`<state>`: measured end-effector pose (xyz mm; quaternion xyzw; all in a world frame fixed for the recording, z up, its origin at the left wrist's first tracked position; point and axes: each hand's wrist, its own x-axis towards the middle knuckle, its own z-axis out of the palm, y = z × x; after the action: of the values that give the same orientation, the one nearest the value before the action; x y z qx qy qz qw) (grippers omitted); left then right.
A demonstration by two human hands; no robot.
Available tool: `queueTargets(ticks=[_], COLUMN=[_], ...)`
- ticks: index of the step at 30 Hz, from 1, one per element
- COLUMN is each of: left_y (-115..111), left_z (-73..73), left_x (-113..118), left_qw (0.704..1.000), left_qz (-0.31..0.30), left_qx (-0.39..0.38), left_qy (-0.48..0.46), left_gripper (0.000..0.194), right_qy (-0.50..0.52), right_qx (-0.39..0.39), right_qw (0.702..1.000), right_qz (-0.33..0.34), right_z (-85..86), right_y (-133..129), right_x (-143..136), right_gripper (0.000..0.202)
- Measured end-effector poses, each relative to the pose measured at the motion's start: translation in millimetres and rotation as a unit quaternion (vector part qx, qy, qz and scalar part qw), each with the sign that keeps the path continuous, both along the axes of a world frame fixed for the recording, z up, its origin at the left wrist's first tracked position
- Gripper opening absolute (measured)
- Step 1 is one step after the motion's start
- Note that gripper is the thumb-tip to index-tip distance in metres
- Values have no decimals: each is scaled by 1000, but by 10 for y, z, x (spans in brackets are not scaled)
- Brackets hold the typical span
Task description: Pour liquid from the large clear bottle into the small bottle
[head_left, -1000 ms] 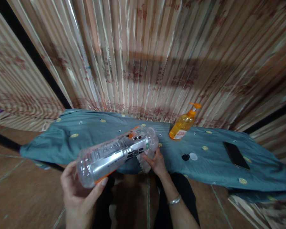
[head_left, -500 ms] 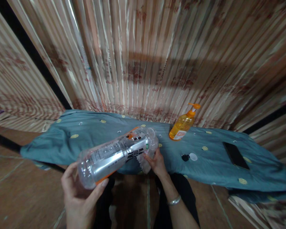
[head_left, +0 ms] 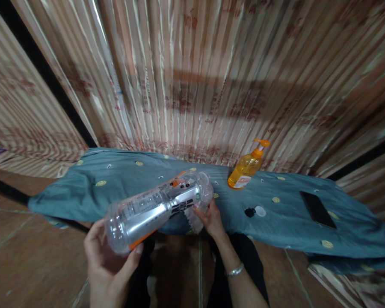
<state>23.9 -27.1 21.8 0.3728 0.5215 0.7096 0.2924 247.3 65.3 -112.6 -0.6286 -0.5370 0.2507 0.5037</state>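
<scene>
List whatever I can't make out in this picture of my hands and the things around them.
All in the head view:
Clear cylindrical plastic bottle: far side hidden by its silver label, whose small print is blurred.
White ragged-edged sheet: partly hidden by that bottle and your right hand; cloth or paper, unclear.
Left hand: forearm cut off by the bottom edge.
Yellow plastic pump bottle: label's text too small.

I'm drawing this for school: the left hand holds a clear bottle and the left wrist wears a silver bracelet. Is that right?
Not quite: the head view shows the silver bracelet on the right wrist, not the left. The left hand does hold the clear bottle.
</scene>
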Motion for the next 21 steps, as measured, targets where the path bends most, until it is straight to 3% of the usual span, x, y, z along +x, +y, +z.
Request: queueTargets(ticks=[21], left_y=[-10], left_z=[48], left_x=[-4], left_qw=[999], left_qz=[-18], left_qx=[-17], left_qy=[-25], left_gripper=[73], right_qy=[20], right_qx=[-24], right_qw=[1000], right_qz=[3], right_z=[40], right_y=[-13], right_x=[-2], right_gripper=[71])
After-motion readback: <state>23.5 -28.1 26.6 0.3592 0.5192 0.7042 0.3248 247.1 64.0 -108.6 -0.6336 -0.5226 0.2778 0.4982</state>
